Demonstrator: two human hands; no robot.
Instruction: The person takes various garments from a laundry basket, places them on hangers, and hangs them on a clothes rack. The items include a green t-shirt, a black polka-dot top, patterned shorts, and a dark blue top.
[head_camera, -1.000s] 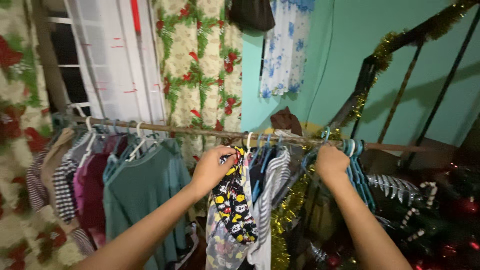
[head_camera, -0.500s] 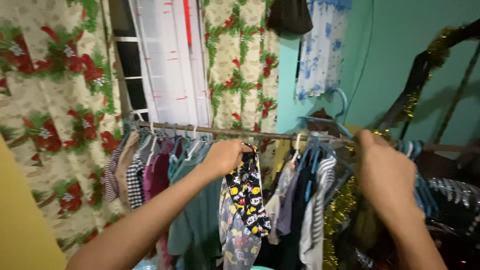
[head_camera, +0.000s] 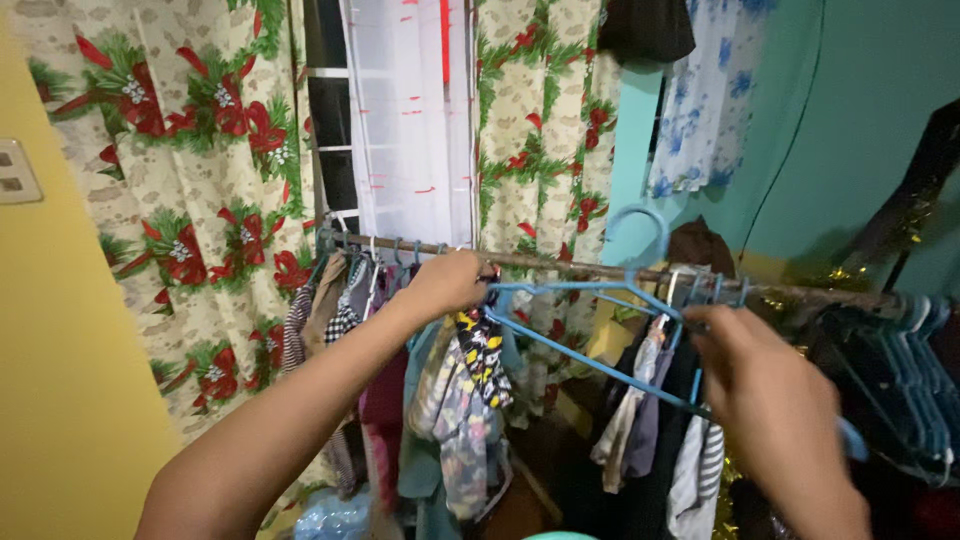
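At a wooden clothes rail (head_camera: 560, 265) crowded with hanging garments, the left hand (head_camera: 445, 283) grips a cartoon-print garment (head_camera: 482, 360) just under the rail, seemingly steadying it, while the right hand (head_camera: 775, 400) clasps a blue plastic hanger (head_camera: 590, 300) lifted off, angled toward that garment.

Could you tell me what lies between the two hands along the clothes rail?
In the head view, an empty blue hanger spans the gap between left hand and right hand, in front of the rail.
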